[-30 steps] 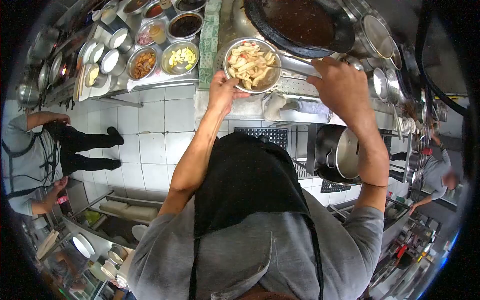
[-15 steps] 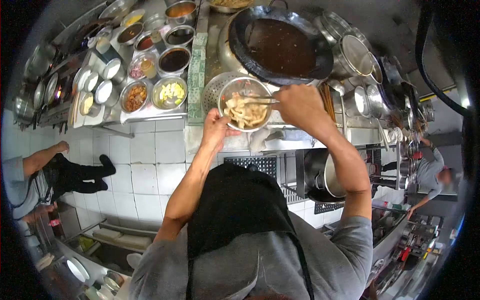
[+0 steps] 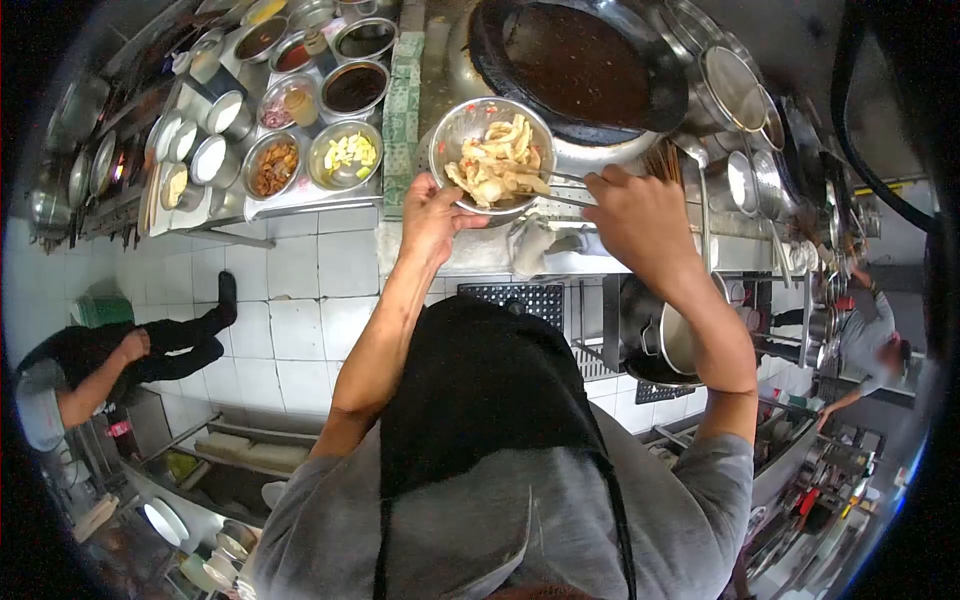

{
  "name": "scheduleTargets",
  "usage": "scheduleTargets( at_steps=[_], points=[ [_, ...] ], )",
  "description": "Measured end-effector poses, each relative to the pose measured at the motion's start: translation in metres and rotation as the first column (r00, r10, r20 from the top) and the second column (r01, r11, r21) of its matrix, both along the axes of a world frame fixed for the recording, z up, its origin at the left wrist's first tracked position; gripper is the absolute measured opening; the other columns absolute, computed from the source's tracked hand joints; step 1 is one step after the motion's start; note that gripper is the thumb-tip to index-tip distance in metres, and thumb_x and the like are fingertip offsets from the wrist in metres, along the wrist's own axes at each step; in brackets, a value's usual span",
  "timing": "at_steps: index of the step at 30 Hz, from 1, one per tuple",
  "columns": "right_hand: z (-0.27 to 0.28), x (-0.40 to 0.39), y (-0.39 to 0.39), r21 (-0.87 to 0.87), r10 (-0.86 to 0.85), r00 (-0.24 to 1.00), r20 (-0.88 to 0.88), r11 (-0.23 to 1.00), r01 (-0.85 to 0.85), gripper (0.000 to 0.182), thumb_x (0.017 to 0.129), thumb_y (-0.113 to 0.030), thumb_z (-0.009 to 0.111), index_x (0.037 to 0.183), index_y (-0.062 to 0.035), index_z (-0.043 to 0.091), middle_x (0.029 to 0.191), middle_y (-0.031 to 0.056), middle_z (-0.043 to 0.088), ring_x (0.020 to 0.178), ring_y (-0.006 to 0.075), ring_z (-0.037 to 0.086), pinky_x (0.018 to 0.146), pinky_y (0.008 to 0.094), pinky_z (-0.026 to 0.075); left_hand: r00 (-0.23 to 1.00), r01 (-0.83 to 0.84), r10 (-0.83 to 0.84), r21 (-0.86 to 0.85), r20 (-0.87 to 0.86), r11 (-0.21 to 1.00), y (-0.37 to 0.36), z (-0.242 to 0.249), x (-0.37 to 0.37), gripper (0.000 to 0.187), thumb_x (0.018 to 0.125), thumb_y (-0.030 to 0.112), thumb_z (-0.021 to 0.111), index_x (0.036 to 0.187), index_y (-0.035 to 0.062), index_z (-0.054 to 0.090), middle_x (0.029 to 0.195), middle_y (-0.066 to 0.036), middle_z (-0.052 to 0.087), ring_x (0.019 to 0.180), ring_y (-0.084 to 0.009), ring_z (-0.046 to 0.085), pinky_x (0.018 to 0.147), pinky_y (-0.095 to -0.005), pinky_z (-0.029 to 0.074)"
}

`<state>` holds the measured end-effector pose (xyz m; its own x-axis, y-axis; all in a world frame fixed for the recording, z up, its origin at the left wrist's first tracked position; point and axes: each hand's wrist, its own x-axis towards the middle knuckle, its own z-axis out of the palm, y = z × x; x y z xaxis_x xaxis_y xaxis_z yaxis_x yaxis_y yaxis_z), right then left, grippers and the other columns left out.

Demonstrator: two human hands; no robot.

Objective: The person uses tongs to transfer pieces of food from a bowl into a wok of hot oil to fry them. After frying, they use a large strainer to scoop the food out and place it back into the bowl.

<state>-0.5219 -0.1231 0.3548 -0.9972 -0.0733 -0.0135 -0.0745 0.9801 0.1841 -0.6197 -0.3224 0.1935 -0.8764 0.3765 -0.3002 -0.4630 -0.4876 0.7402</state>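
My left hand grips the lower left rim of a metal bowl, fingers closed on it. Pale strips of food with small red bits lie in the bowl. Closed around a metal utensil, perhaps tongs or chopsticks, my right hand is to the right of the bowl. The utensil's tip reaches into the food. Behind the bowl is a large black wok with dark liquid inside.
Bowls of sauces and chopped ingredients stand on the left counter. Strainers and a ladle are at the right. A large pot is below the counter. One person is at far left, another at far right.
The view has shifted slightly. The food is heaped more toward the bowl's middle and right, and my right hand with the utensil sits lower beside the bowl. The person at left has moved.
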Motion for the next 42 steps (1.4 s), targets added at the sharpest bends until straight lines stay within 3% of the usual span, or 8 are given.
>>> scheduleTargets(
  at_steps=[5,13,18,23,26,32,36,42],
  points=[
    [-0.046,-0.026,-0.001,0.013,-0.001,0.999,-0.041,1.0,0.001,0.024,0.08,-0.027,0.067,0.096,-0.0097,0.065,0.091,0.0085,0.066,0.07,0.0302,0.067,0.06,0.0432,0.052,0.996,0.079,-0.079,0.01,-0.039,0.997,0.008,-0.002,0.005,0.011,0.087,-0.002,0.048,0.098,-0.0027,0.045,0.096,-0.02,0.059,0.069,-0.0305,0.069,0.051,-0.0363,0.062],
    [0.033,-0.004,-0.006,-0.085,-0.022,0.998,-0.058,0.996,0.017,0.026,0.08,-0.03,0.067,0.095,-0.0095,0.066,0.089,0.0071,0.067,0.073,0.0306,0.067,0.061,0.0414,0.052,0.999,-0.021,0.021,-0.013,-0.027,1.0,0.0,-0.014,-0.001,0.012,0.086,-0.003,0.049,0.097,-0.0029,0.045,0.092,-0.018,0.058,0.067,-0.0276,0.068,0.049,-0.0343,0.062],
    [-0.016,-0.034,-0.02,0.045,-0.004,0.999,-0.039,0.999,0.006,0.026,0.082,-0.033,0.065,0.091,-0.0085,0.067,0.084,0.0128,0.066,0.072,0.0313,0.067,0.064,0.0419,0.053,0.994,0.022,-0.03,-0.081,-0.102,0.996,0.007,-0.01,0.002,0.012,0.086,-0.003,0.05,0.097,-0.0014,0.045,0.091,-0.018,0.06,0.066,-0.0273,0.068,0.05,-0.0345,0.061],
    [0.012,-0.035,-0.007,-0.051,-0.068,0.996,0.062,0.996,0.071,0.025,0.084,-0.032,0.064,0.092,-0.0086,0.07,0.085,0.0144,0.068,0.076,0.0341,0.066,0.067,0.0445,0.052,0.997,-0.059,0.056,-0.055,-0.057,0.997,0.005,-0.008,0.006,0.013,0.086,-0.002,0.05,0.098,-0.0021,0.045,0.088,-0.016,0.059,0.065,-0.0259,0.068,0.048,-0.0343,0.06],
    [0.026,-0.021,0.001,-0.195,-0.04,0.997,-0.059,0.98,0.028,0.024,0.082,-0.028,0.067,0.094,-0.0074,0.07,0.085,0.0129,0.067,0.08,0.0351,0.065,0.07,0.0432,0.051,0.998,-0.058,0.058,0.001,-0.034,0.998,0.002,-0.012,0.005,0.013,0.086,-0.003,0.05,0.098,-0.0026,0.044,0.091,-0.018,0.059,0.069,-0.0275,0.068,0.049,-0.0343,0.061],
    [0.026,-0.014,0.006,-0.209,-0.079,0.992,-0.101,0.976,0.056,0.023,0.082,-0.026,0.067,0.094,-0.0066,0.069,0.089,0.0135,0.068,0.081,0.0346,0.065,0.07,0.0435,0.051,0.997,-0.072,0.072,-0.024,-0.016,0.997,0.001,-0.01,0.0,0.015,0.086,-0.003,0.049,0.1,-0.0003,0.045,0.097,-0.022,0.062,0.075,-0.0299,0.069,0.056,-0.0365,0.063],
    [0.023,-0.007,0.012,-0.138,-0.1,0.995,-0.016,0.986,0.097,0.025,0.082,-0.027,0.067,0.097,-0.0068,0.068,0.092,0.0131,0.067,0.081,0.0341,0.065,0.071,0.0435,0.051,0.993,-0.11,0.109,0.028,0.032,0.993,-0.005,-0.004,-0.005,0.015,0.086,-0.003,0.048,0.101,-0.0034,0.045,0.094,-0.022,0.062,0.068,-0.0301,0.068,0.054,-0.0354,0.062],
    [0.032,0.003,0.009,-0.192,-0.085,0.98,-0.178,0.98,0.05,0.028,0.08,-0.029,0.068,0.099,-0.0083,0.068,0.09,0.011,0.067,0.082,0.0317,0.066,0.07,0.0418,0.052,0.991,-0.128,0.128,0.005,0.029,0.992,-0.005,0.002,-0.004,0.015,0.085,-0.004,0.048,0.1,-0.0046,0.048,0.092,-0.023,0.063,0.067,-0.029,0.069,0.053,-0.0349,0.062]
  ],
)
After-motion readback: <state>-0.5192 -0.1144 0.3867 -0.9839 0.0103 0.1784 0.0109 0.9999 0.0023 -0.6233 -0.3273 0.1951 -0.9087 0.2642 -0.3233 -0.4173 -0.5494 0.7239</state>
